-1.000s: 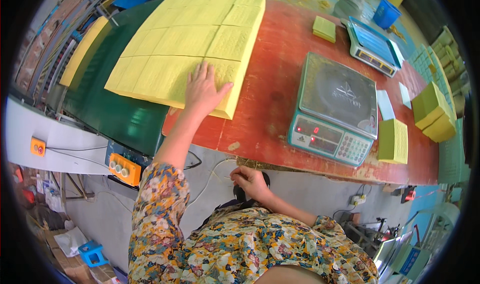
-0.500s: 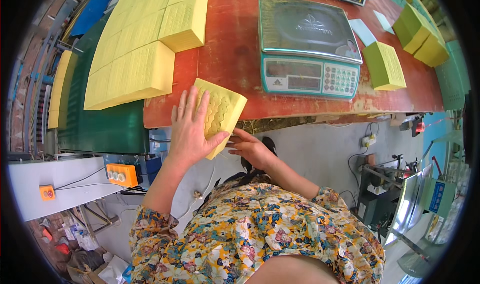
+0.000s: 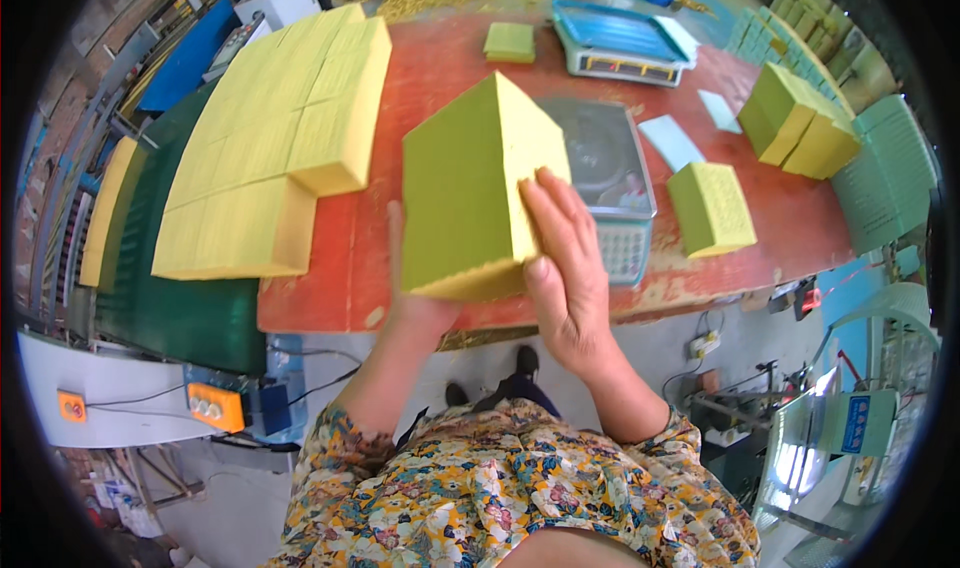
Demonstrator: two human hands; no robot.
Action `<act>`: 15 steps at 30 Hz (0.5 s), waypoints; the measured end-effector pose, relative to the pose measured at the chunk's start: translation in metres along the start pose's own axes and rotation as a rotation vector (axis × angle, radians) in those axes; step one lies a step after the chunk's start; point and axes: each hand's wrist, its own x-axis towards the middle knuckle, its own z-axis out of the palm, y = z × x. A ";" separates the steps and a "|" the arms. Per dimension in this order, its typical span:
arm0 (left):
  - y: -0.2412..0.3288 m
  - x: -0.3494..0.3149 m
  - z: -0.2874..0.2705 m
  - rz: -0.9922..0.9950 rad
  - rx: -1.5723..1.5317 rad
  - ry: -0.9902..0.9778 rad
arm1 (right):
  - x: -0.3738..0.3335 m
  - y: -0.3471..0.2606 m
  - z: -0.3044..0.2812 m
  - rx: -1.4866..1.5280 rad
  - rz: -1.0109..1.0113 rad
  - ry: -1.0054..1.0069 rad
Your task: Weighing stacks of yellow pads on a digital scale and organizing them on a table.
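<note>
Between both hands I hold up a thick block of stacked yellow paper (image 3: 455,183), tilted above the red table. My right hand (image 3: 570,278) presses against its right side, fingers stretched along the face and thumb near the lower edge. Under its lower left corner is my left hand (image 3: 422,313), closed on the block, its fingers mostly hidden. Behind the block stands a digital scale (image 3: 620,173), its left part and most of its display covered. Just right of the scale, another yellow paper block (image 3: 712,210) stands on the table.
Many yellow paper blocks (image 3: 240,158) sit in rows on the left. A second scale (image 3: 620,43) and a small yellow stack (image 3: 510,43) are at the back of the red table (image 3: 345,258). More blocks (image 3: 795,123) stand far right, near pale cards (image 3: 670,143).
The block has been raised from the table's front edge, turned, and moved right in front of the scale. My right hand has come up onto its right side; my left hand has shifted underneath.
</note>
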 end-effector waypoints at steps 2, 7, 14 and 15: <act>-0.029 0.058 0.018 -0.025 -0.003 -0.021 | 0.036 0.027 -0.025 -0.201 -0.008 0.060; -0.087 0.160 0.008 0.025 0.158 0.122 | 0.098 0.097 -0.050 -0.413 0.079 -0.017; -0.075 0.119 -0.004 -0.063 -0.073 0.537 | 0.116 0.107 -0.052 -0.507 -0.039 -0.165; -0.055 0.097 -0.018 -0.185 0.083 0.426 | 0.112 0.105 -0.043 -0.522 -0.051 -0.182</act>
